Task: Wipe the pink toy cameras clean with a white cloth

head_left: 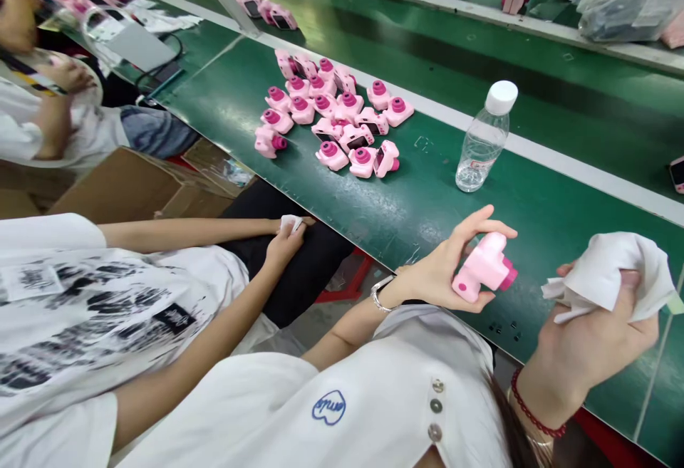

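Observation:
Between the thumb and fingers of my left hand (pixel 435 276) is a pink toy camera (pixel 481 266), held by its edges with the dark pink lens pointing right. My right hand (pixel 593 340) grips a crumpled white cloth (pixel 623 272), which covers most of its fingers. A small gap separates the cloth from the camera. Both hands are over the near edge of the green table (pixel 427 219). Farther left on the table, several more pink toy cameras (pixel 347 106) stand in a group, some with lenses forward and some showing dark screens.
A clear plastic bottle (pixel 481 144) with a white cap stands beyond my left hand. Tiny dark pieces (pixel 505 329) lie near the table edge. On my left sits a co-worker (pixel 176 297) with a white cloth in hand. A plastic bag (pixel 630 1) lies at the far right, near another person's hand.

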`<state>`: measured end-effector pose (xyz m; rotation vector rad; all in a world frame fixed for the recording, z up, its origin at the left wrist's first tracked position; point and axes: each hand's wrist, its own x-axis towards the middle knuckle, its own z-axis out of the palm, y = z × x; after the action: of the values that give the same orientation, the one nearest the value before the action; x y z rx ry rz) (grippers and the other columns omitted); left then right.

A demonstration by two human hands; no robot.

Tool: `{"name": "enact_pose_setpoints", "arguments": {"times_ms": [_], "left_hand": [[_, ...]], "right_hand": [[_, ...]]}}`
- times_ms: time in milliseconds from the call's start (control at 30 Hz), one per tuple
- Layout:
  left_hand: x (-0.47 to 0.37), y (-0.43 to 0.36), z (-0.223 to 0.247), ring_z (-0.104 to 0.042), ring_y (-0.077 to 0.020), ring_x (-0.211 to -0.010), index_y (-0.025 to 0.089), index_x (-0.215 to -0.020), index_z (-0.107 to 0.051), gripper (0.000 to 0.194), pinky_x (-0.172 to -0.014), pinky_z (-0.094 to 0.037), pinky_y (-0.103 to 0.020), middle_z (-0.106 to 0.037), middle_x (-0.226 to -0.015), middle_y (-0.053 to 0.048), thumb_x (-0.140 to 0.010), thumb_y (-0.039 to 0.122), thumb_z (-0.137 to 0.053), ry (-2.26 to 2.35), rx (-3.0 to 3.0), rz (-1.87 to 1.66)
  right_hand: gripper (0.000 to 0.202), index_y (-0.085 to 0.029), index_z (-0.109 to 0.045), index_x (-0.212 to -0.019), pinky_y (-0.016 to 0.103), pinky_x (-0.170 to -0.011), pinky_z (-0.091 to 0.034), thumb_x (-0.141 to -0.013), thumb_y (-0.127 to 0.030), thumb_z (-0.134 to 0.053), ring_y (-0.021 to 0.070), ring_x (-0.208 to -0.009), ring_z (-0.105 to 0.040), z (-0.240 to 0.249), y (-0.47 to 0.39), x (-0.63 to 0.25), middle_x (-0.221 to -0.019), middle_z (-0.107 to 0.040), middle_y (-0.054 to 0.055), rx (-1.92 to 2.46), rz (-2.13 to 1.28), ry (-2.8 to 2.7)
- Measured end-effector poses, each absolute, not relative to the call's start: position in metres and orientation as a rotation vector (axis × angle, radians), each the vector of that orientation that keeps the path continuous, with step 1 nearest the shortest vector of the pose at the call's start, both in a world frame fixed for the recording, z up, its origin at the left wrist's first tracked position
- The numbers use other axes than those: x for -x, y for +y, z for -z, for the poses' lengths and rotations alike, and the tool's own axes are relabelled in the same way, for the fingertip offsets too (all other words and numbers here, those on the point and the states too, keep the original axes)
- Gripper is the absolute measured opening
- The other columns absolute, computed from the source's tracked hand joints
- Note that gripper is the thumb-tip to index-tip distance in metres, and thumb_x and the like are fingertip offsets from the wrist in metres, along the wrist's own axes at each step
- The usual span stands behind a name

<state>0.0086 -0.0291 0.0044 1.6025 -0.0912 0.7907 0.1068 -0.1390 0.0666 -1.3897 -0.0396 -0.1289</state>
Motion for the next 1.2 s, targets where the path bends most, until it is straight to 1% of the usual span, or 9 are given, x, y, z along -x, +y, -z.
{"name": "enact_pose_setpoints", "arguments": {"times_ms": [100, 267, 367, 433, 567, 700, 900, 1033, 1200], "left_hand": [[-0.006, -0.023, -0.005, -0.051, -0.0297, -0.139, 0.037, -0.161, 0.004, 0.116, -0.111, -0.047, -0.046, -0.053, -0.144, -0.010, -0.075, 0.017, -0.071, -0.200, -1.777, -0.768], [0.000, -0.023, -0.017, -0.045, -0.0327, -0.144, 0.038, -0.160, 0.017, 0.114, -0.115, -0.041, -0.052, -0.047, -0.152, -0.009, -0.080, 0.018, -0.063, -0.191, -1.888, -0.690], [0.003, -0.026, -0.019, -0.048, -0.0337, -0.141, 0.038, -0.159, 0.020, 0.118, -0.110, -0.046, -0.047, -0.043, -0.156, -0.010, -0.079, 0.020, -0.066, -0.026, -1.961, -0.702], [0.003, -0.028, -0.020, -0.050, -0.0319, -0.138, 0.040, -0.158, 0.020, 0.119, -0.110, -0.044, -0.046, -0.046, -0.154, -0.009, -0.080, 0.023, -0.069, 0.065, -1.964, -0.745], [0.001, -0.031, -0.026, -0.055, -0.0288, -0.127, 0.039, -0.157, 0.023, 0.117, -0.102, -0.047, -0.042, -0.050, -0.146, -0.011, -0.085, 0.035, -0.069, 0.161, -1.908, -0.657], [-0.001, -0.032, -0.040, -0.055, -0.0274, -0.117, 0.034, -0.161, 0.013, 0.117, -0.099, -0.047, -0.039, -0.049, -0.136, -0.011, -0.079, 0.033, -0.070, 0.411, -1.768, -0.646], [0.001, -0.035, -0.057, -0.052, -0.0227, -0.110, 0.041, -0.160, -0.024, 0.115, -0.101, -0.043, -0.034, -0.048, -0.117, -0.003, -0.065, 0.025, -0.085, 0.521, -1.557, -0.645], [-0.011, -0.039, -0.053, -0.054, -0.0140, -0.079, 0.030, -0.142, -0.056, 0.071, -0.077, -0.044, -0.028, -0.056, -0.094, 0.001, -0.076, 0.051, -0.075, 0.567, -0.910, -0.466], [-0.030, -0.042, -0.054, -0.053, -0.0097, -0.068, 0.019, -0.116, -0.067, 0.030, -0.070, -0.042, -0.021, -0.058, -0.077, 0.003, -0.092, 0.036, -0.063, 0.702, -0.458, -0.286]], "right_hand": [[0.021, -0.021, -0.074, -0.079, 0.031, -0.040, -0.041, -0.071, -0.041, -0.077, 0.0165, -0.052, -0.055, -0.067, -0.142, -0.105, -0.072, -0.063, 0.001, 1.390, -0.007, -0.107], [0.023, -0.020, -0.076, -0.092, 0.027, -0.051, -0.042, -0.087, -0.042, -0.072, 0.0117, -0.059, -0.054, -0.061, -0.140, -0.100, -0.079, -0.064, 0.000, 1.563, -0.128, -0.412], [0.013, -0.021, -0.075, -0.101, 0.027, -0.068, -0.049, -0.094, -0.027, -0.065, 0.0138, -0.081, -0.062, -0.056, -0.135, -0.097, -0.094, -0.068, 0.003, 1.648, 0.094, -0.903], [0.019, -0.021, -0.073, -0.108, 0.031, -0.079, -0.051, -0.093, -0.015, -0.063, 0.0168, -0.095, -0.063, -0.054, -0.136, -0.095, -0.105, -0.068, 0.005, 1.650, 0.331, -1.178], [0.027, -0.020, -0.071, -0.108, 0.033, -0.079, -0.051, -0.088, -0.004, -0.062, 0.0191, -0.094, -0.061, -0.050, -0.152, -0.097, -0.103, -0.069, 0.006, 1.548, 0.367, -1.478], [0.017, -0.021, -0.075, -0.099, 0.030, -0.064, -0.047, -0.090, -0.012, -0.063, 0.0166, -0.079, -0.061, -0.043, -0.170, -0.102, -0.096, -0.069, 0.004, 1.480, -0.049, -1.270], [0.014, -0.021, -0.075, -0.095, 0.028, -0.057, -0.043, -0.089, -0.032, -0.070, 0.0143, -0.066, -0.055, -0.036, -0.162, -0.097, -0.079, -0.062, -0.001, 1.480, -0.072, -0.320], [0.015, -0.024, -0.075, -0.099, 0.028, -0.059, -0.046, -0.089, -0.033, -0.069, 0.0145, -0.068, -0.058, -0.038, -0.152, -0.091, -0.082, -0.064, -0.001, 1.492, -0.075, -0.353], [0.014, -0.025, -0.075, -0.097, 0.028, -0.068, -0.049, -0.088, -0.016, -0.070, 0.0137, -0.082, -0.062, -0.047, -0.146, -0.087, -0.096, -0.066, 0.000, 1.618, 0.299, -1.155]]}}
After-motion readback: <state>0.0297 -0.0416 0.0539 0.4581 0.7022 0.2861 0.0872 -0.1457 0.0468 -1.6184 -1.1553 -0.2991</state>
